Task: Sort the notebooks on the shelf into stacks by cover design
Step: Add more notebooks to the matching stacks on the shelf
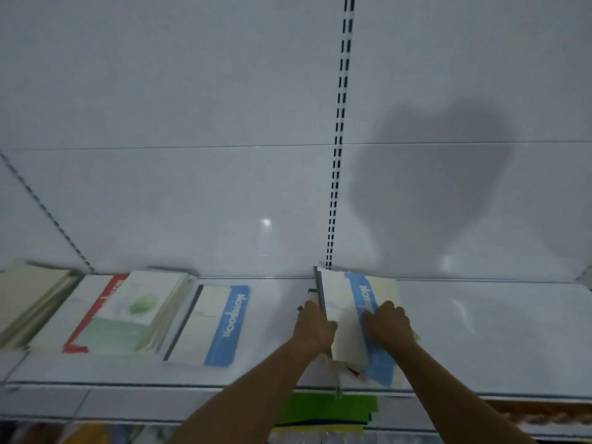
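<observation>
On shelf point(480, 331): both hands' fingers clamped on notebook pile point(339, 315); loose lower books overhung edge, could slip off.

Under both hands lies a white notebook with a light-blue band point(358, 302) bearing white lettering; a dark grey spine strip runs along its edge by the left hand point(315, 328), and a pale cream cover point(386, 291) shows just beyond the right hand point(389, 325). A scrap of red peeks out below the hands. Off to the left of the left hand sits a matching white notebook with a blue "Notebook" band point(213, 325) and a dark spine. Further left is a white and pale-green notebook with a green blotch point(137, 310), lying over a white cover with a red border point(96, 312). Furthest left are cream-coloured plain notebooks point(28, 296). The glossy white shelf point(480, 331) carries a grey shadow on its back panel.
</observation>
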### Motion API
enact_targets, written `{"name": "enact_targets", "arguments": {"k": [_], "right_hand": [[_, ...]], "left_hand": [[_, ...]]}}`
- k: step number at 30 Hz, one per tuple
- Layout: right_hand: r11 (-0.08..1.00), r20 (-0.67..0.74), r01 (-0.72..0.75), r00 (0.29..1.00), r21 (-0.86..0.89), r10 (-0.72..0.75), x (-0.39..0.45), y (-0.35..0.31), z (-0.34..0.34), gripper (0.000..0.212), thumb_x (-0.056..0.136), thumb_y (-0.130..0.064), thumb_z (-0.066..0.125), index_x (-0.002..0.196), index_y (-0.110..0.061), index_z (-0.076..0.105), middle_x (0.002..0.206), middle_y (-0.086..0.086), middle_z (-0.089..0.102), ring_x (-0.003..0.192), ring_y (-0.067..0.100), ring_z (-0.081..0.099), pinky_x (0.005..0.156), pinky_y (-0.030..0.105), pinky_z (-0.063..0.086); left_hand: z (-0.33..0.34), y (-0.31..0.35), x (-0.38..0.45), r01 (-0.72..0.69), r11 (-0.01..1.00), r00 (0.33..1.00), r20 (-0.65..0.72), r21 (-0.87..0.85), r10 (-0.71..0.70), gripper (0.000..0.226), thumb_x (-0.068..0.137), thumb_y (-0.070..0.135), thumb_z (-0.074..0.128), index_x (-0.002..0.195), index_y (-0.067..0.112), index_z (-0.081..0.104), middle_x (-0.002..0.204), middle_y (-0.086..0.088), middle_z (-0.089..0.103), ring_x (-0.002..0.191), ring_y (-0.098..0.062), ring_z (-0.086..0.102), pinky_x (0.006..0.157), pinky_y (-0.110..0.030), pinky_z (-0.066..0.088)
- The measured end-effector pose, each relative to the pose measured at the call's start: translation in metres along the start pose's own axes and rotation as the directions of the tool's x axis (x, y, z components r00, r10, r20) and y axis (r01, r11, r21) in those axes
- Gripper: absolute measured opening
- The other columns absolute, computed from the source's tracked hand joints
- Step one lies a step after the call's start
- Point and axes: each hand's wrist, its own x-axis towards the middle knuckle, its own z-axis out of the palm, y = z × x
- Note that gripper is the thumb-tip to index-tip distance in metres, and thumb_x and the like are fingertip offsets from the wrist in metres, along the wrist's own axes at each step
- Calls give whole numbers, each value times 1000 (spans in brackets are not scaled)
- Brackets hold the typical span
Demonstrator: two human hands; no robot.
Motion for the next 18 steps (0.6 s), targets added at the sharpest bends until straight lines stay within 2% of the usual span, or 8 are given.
{"name": "enact_targets", "arguments": {"k": [4,7,10,14,18], "right_hand": [[998,-2,-5,1000,56,5,-5,-3,0,44,96,-34,43,118,3,48,122,23,53,111,37,53,91,37,42],[985,-34,20,999,171,-15,-5,-12,-1,46,96,-36,43,115,5,50,119,24,56,106,38,56,82,35,42],[977,-48,101,994,189,-94,-10,-32,-3,39,98,-32,42,108,4,52,112,23,57,103,36,56,79,34,41],[939,-57,178,984,293,-169,-20,-68,9,25,95,-28,49,94,-3,49,101,17,60,85,27,56,69,30,39],[915,-1,274,958,295,-287,-34,-108,37,17,91,-24,56,86,-8,54,90,9,62,76,19,57,62,27,45]], "left_hand": [[-9,-7,-4,6,992,999,33,-123,-2,39,95,14,55,125,0,35,126,-16,52,109,-24,55,85,-26,47],[-21,-11,0,-43,983,999,0,-180,44,20,97,13,50,109,8,34,109,-8,51,98,-17,51,80,-26,45],[-39,-15,0,-87,975,995,-58,-202,77,16,98,13,48,105,10,34,94,-1,48,91,-16,50,75,-28,45],[-75,-30,2,-113,974,981,-175,-196,78,14,97,10,49,108,9,41,103,-9,54,80,-11,51,65,-21,44],[-120,-64,7,-88,985,958,-284,-149,42,24,95,8,53,117,2,48,112,-14,60,89,-15,52,73,-23,42]]}}
